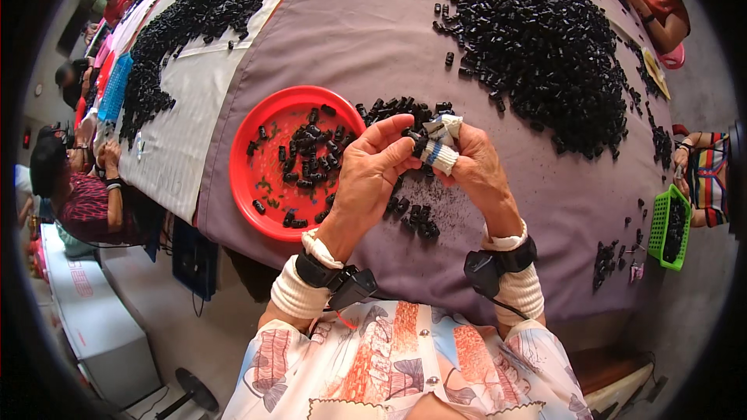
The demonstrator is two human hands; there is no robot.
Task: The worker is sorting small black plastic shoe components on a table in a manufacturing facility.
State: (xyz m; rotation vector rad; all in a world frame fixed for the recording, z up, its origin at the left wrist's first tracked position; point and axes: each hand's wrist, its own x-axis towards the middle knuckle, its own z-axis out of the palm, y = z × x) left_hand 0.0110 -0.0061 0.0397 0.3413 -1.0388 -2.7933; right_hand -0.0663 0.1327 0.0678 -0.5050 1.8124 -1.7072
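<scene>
My left hand (366, 179) pinches a small black ribbed plastic piece (419, 141) between thumb and fingers, in front of my chest. My right hand (482, 175) meets it from the other side, its fingers closed at the same piece. White knitted finger covers (441, 157) with a blue stripe wrap the right fingertips and hide part of the grip. Just left of my hands, a round red basin (243, 187) holds several black pieces and some dark crumbs. Loose black pieces (420, 220) also lie behind and below my hands on the purplish-grey tablecloth (311, 39).
A large heap of black pieces (537, 54) spreads at the far right, another heap (202, 19) on a pale cloth at the far left. A green basket (661, 225) stands by the right edge. Other people (93, 194) sit around the table. A white box (101, 319) is lower left.
</scene>
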